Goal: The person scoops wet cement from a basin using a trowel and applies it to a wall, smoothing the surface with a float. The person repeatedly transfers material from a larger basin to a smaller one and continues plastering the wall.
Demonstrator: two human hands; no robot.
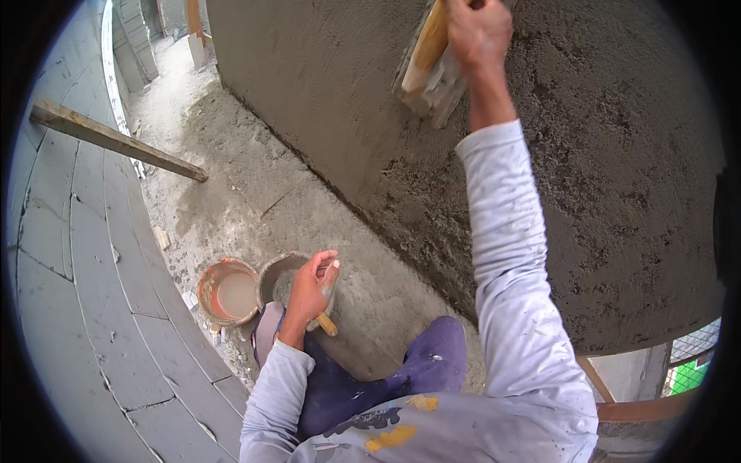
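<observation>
My right hand (pixel 478 38) grips the wooden-handled float (pixel 424 58), whose flat plate lies against the plastered wall (pixel 293 69) at the top. The plaster is smoother to the left and rough, darker to the right (pixel 594 154). My left hand (pixel 309 289) is open, fingers loosely bent, above a grey bucket (pixel 272 274) at my feet. A wooden tool handle (pixel 328 322) sticks out below that hand; the rest of this tool is mostly hidden. An orange bucket (pixel 228 293) with pale liquid stands just left of the grey one.
A grey block wall (pixel 100 278) curves along the left, with a wooden plank (pixel 116 139) reaching from it toward the rubble-strewn concrete floor (pixel 231 201). Panels (pixel 135 42) stand at the upper left. At the lower right are a mesh opening (pixel 691 347) and an orange-brown beam (pixel 641 409).
</observation>
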